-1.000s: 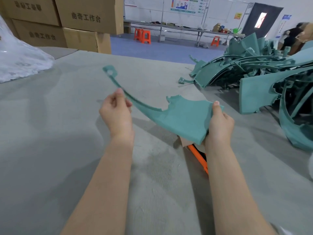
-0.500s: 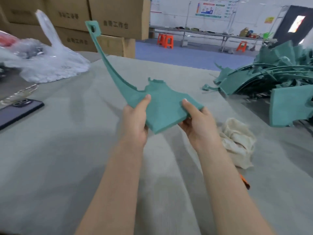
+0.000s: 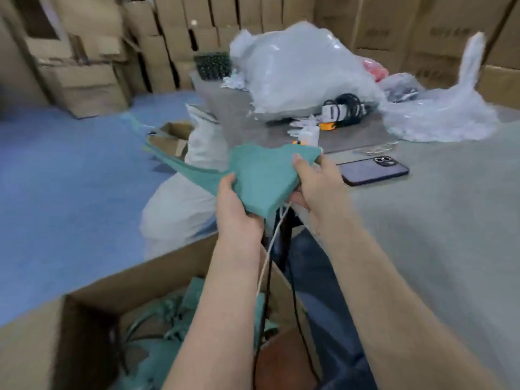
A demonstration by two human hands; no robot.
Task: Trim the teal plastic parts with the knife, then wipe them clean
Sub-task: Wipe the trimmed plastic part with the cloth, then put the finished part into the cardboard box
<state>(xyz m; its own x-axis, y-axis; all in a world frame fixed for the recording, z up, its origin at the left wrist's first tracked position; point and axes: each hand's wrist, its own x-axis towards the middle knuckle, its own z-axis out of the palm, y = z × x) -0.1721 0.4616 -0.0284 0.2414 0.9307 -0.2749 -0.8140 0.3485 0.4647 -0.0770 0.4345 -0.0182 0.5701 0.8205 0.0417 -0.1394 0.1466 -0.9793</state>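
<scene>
both hands (image 3: pixel 239 212) gripping teal part (image 3: pixel 261 175), fingers (image 3: pixel 298 161) curled round it, above cardboard box (image 3: pixel 84 319)

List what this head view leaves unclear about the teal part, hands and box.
Head view:
- teal part: thin arm's tip smeared by motion blur.
- left hand and right hand: fingers beneath hidden by the part.
- cardboard box: contents covered by the left forearm, cut by the bottom edge.
- orange item: too blurred to name.

Phone (image 3: pixel 371 171) nr rt hand (image 3: pixel 318 190), box (image 3: pixel 157 274) below
</scene>
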